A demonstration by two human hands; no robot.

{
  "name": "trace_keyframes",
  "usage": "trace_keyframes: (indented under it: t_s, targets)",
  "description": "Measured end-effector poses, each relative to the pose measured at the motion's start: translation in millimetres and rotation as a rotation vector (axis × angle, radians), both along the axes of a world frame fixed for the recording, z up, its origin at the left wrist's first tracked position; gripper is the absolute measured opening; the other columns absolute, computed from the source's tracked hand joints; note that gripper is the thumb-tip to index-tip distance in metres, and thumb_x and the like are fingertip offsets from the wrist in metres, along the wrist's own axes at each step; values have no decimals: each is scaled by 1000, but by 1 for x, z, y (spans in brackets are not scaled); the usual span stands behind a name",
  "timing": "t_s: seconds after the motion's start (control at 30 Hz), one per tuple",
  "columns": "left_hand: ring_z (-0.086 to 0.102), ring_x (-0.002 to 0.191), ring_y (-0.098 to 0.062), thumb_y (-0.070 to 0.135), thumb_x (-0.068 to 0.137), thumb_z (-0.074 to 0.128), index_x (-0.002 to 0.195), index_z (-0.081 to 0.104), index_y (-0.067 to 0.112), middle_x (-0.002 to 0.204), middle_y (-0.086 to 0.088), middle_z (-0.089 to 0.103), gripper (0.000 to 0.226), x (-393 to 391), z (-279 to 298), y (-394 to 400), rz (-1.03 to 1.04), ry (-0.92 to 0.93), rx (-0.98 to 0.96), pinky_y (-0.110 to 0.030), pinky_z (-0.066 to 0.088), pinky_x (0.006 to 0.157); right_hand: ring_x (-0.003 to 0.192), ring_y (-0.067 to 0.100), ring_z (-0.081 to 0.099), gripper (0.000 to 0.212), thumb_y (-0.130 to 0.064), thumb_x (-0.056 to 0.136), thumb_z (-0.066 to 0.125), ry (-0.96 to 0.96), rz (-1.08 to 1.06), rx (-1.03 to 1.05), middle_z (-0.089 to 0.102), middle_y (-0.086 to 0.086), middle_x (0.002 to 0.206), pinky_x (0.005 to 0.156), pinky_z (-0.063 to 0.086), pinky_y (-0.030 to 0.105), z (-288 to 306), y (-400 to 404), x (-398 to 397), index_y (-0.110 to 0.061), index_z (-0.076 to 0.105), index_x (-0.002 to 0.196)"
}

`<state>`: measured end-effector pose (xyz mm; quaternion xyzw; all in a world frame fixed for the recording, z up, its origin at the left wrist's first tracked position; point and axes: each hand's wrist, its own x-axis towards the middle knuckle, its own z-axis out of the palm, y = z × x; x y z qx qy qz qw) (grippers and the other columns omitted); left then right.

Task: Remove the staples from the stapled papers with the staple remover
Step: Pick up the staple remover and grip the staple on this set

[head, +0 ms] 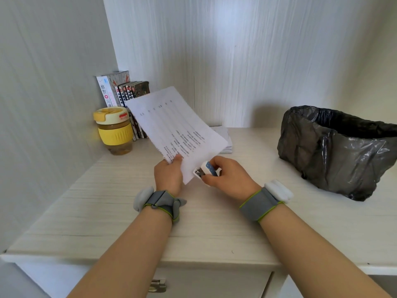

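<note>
The fingers (211,163) of the right hand (228,175) are curled round the staple remover (205,170), a small white tool with a blue patterned grip, and its dark metal jaws sit at the near corner of the stapled papers (175,125); whether they bite a staple is too small to tell. Just beside it, the left hand (168,175) pinches the lower edge of the same papers, thumb on top of the printed face and the other fingers hidden beneath. The sheets are held up off the bench (107,211), tilted away from the person, their far corner rising in front of the row of books (126,91) that stands in the back left corner. Both wrists carry grey straps edged in green. Beside the books stands a jar-like cup (113,130) with a yellow sleeve and a cream and yellow lid, amber liquid showing in its glass. Behind the held sheets another stack of papers (226,138) lies flat on the bench. Well apart to the right sits a bin lined with a black plastic bag (335,151). Below the front edge of the bench a metal latch (158,286) shows on a drawer front.
</note>
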<state>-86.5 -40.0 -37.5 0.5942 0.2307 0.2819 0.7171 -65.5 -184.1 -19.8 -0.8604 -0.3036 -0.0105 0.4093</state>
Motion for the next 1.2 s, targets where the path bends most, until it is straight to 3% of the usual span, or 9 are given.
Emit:
trace_keyframes:
  t_s: [0.1, 0.23, 0.47, 0.7, 0.9, 1.07, 1.2]
  targets:
    - [61, 76, -15, 19, 88, 59, 72, 61, 23, 80, 6, 64, 16, -1, 0, 3, 39, -38, -113, -37, 52, 82, 55, 3, 41, 15, -25, 76, 66, 7, -13, -34, 56, -6, 85, 65, 37, 25, -1, -1, 2, -20, 52, 82]
    - [60, 68, -9, 20, 89, 58, 70, 59, 26, 77, 9, 63, 20, -1, 2, 2, 56, -84, -162, -29, 51, 66, 68, 14, 46, 19, -27, 74, 68, 9, -36, -42, 57, -5, 89, 72, 44, 33, -1, 0, 2, -20, 52, 82]
    - [61, 81, -13, 19, 89, 57, 78, 60, 26, 88, 5, 63, 14, -2, 5, -5, -2, -94, -89, -41, 50, 91, 66, 14, 46, 24, -32, 71, 70, 4, -120, -36, 46, -14, 63, 64, 36, 27, -2, 1, 0, -25, 47, 72]
    - [61, 86, -17, 18, 90, 55, 91, 62, 21, 110, -10, 66, 7, -6, 8, -10, 1, -112, -17, -44, 51, 90, 68, 16, 51, 22, -25, 70, 72, 27, -137, 67, 53, -11, 69, 70, 46, 32, 1, 1, 0, -20, 51, 75]
    - [62, 101, -35, 16, 91, 54, 94, 60, 19, 107, -11, 65, 8, -6, 9, -10, 16, -104, 27, -56, 49, 89, 78, 21, 59, 22, -25, 71, 71, 35, -156, 76, 63, -2, 89, 77, 49, 37, 1, 2, -1, -18, 51, 79]
    - [61, 103, -37, 15, 92, 53, 108, 63, 4, 117, -16, 63, 23, -7, 9, -11, 38, -92, 122, -54, 49, 89, 74, 21, 54, 23, -24, 70, 69, 8, -239, 112, 58, -1, 81, 75, 48, 39, 2, 2, -1, -17, 48, 75]
    - [59, 103, -22, 15, 92, 53, 115, 61, 0, 120, -15, 62, 29, -8, 10, -13, 60, -80, 217, -37, 48, 94, 77, 22, 55, 22, -23, 71, 69, 18, -270, 116, 58, -1, 82, 74, 48, 38, 3, 1, 0, -16, 50, 77]
